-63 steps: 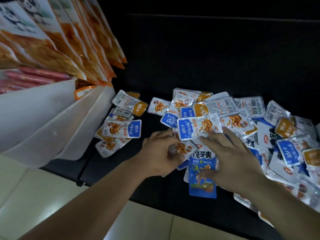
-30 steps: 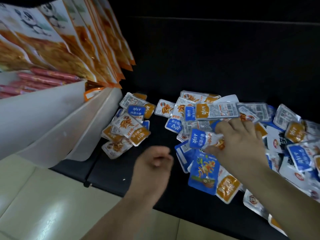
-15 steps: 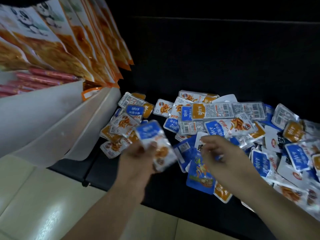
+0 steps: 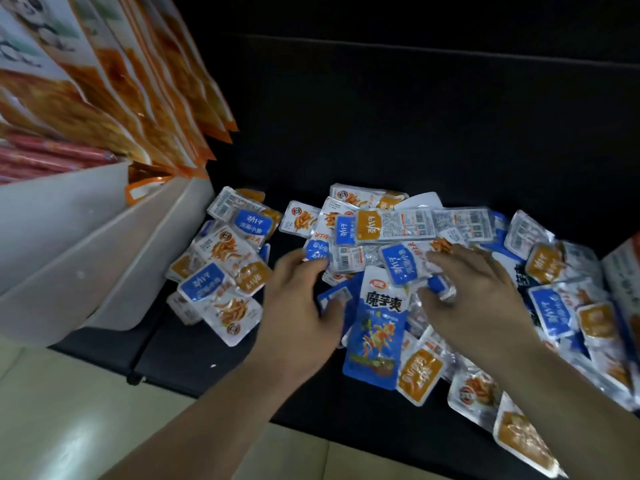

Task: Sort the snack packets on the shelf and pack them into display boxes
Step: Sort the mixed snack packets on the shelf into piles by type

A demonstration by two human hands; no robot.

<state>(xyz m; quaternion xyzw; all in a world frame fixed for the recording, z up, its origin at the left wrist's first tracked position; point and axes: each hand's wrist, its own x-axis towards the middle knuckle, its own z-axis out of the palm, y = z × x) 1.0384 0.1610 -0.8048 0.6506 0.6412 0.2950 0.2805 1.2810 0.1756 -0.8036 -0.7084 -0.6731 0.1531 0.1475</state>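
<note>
Both my forearms reach forward. My left hand (image 4: 301, 299) is palm-down with fingers curled, perhaps gripping; my right hand (image 4: 474, 299) lies flat, fingers spread.

To my upper left, a row of large orange snack bags (image 4: 138, 98) overlaps and leans to the right; the nearest one shows a panda drawing. Just below them, at the left edge, pink-red sausage sticks (image 4: 52, 155) lie side by side. Beneath me, pale glossy floor tiles (image 4: 62, 410) fill the lower left.
</note>
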